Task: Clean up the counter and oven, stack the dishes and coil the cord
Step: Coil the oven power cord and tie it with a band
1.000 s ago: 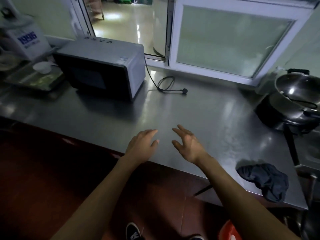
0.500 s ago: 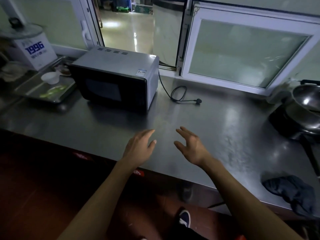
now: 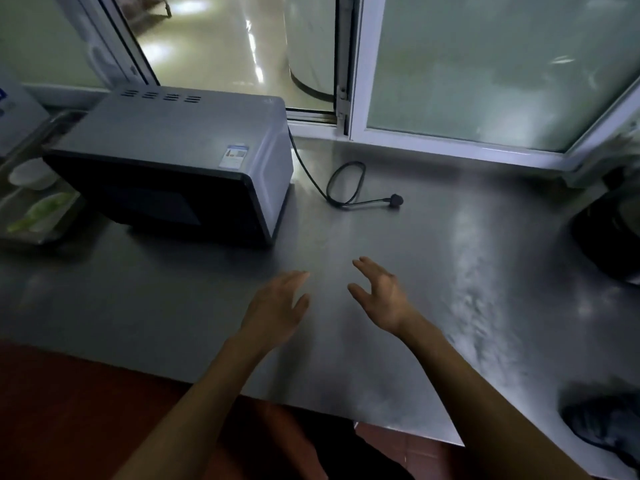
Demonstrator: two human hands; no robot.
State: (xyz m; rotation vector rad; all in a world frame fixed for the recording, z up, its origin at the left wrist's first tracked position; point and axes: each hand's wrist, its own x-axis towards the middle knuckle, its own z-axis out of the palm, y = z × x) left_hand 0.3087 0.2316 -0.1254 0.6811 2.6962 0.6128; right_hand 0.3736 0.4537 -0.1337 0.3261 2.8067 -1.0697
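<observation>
Cord [image 3: 346, 183] lies ahead of both empty, loose-fingered hands; right hand [image 3: 381, 296] nearer than left hand [image 3: 277, 306].

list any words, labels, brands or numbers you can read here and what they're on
None can be read in this picture.
Sticker on top of the microwave oven: blue header and small print, too small and blurred to read.
White box at the far left edge: a scrap of blue print, cut off by the frame, unreadable.
</observation>
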